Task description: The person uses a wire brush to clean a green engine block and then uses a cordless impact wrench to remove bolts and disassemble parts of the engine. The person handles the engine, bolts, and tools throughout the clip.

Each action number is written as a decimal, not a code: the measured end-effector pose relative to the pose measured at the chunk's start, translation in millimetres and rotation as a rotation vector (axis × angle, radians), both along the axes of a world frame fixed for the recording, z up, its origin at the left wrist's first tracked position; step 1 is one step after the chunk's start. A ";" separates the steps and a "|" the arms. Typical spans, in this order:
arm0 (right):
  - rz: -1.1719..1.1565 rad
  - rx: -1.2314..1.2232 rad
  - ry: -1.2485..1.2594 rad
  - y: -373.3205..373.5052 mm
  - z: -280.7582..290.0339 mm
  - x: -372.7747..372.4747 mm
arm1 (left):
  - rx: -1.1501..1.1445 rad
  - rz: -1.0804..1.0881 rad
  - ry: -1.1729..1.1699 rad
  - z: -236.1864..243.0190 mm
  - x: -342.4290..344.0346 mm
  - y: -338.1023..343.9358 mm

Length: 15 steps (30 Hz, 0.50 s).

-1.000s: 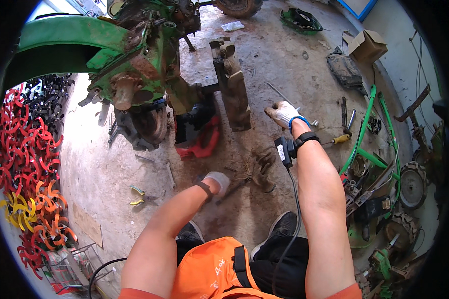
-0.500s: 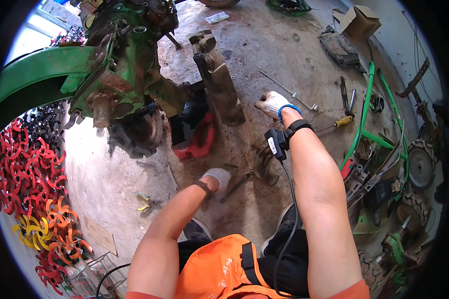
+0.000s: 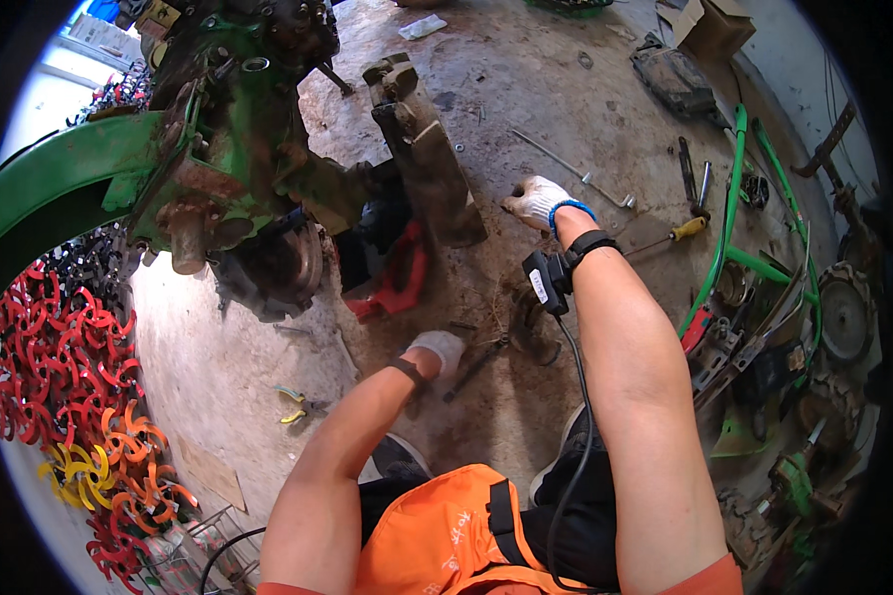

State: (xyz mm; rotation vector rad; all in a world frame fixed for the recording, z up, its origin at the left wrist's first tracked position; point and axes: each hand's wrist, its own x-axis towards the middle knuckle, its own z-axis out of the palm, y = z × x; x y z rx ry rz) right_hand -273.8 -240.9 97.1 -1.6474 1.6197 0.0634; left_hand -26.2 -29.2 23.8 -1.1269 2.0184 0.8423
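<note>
My right hand (image 3: 541, 202), in a white glove with a blue cuff, is above the floor just right of an upright, dirty metal block (image 3: 437, 174). Its fingers are curled closed; whatever they may hold is hidden. Lower down, my left hand (image 3: 441, 351) reaches low in a whitish glove, its fingers smeared and out of sight. Beside it lies a dark metal bar (image 3: 478, 367), and a curved, rusty metal piece (image 3: 534, 332) lies farther right. A red stand (image 3: 392, 283) supports the area under a greasy green machine (image 3: 218, 149).
Red, orange and yellow curved blades (image 3: 60, 367) are heaped at the left. Small pliers (image 3: 293, 407) lie nearer me. To the right are a long rod (image 3: 566, 166), a yellow-handled screwdriver (image 3: 687, 229), a green frame (image 3: 726, 228) and piled metal parts. A cardboard box (image 3: 709, 30) stands far right.
My left hand has shifted slightly to the right, close to the bar. My right hand stays almost in place, still curled. The view has tilted slightly.
</note>
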 end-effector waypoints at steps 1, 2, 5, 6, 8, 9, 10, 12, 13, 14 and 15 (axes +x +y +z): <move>-0.005 0.001 -0.005 -0.1 -1.1 -0.1 | -0.005 0.007 0.017 -1.4 0.1 -0.9; -0.019 0.011 -0.018 -0.2 -2.4 -0.1 | -0.003 0.000 0.021 -2.2 0.0 -1.4; -0.041 0.017 -0.042 0.0 -6.4 1.3 | 0.013 0.022 0.021 -2.2 -0.9 -2.1; -0.035 0.001 -0.042 0.5 -7.1 2.4 | 0.021 0.027 0.009 -1.5 -1.2 -2.4; -0.051 0.010 -0.058 0.8 -7.2 5.8 | 0.003 0.041 0.028 0.2 -1.6 -2.6; -0.072 0.036 -0.071 1.9 -6.6 6.9 | -0.005 0.045 0.035 0.8 -1.9 -2.7; -0.107 0.073 -0.080 3.1 -5.5 7.3 | 0.001 0.034 0.031 1.1 -1.9 -3.4; -0.103 0.074 -0.093 4.5 -2.4 9.7 | -0.002 0.022 0.014 1.3 -1.8 -4.9; -0.102 0.076 -0.098 5.6 -0.8 11.1 | -0.008 0.016 0.013 1.2 -1.7 -5.0; -0.104 0.086 -0.102 5.9 0.6 12.7 | -0.004 -0.004 -0.004 1.0 -1.6 -5.5; -0.059 0.136 -0.103 3.9 2.1 13.2 | -0.016 0.010 0.018 0.7 -1.4 -5.7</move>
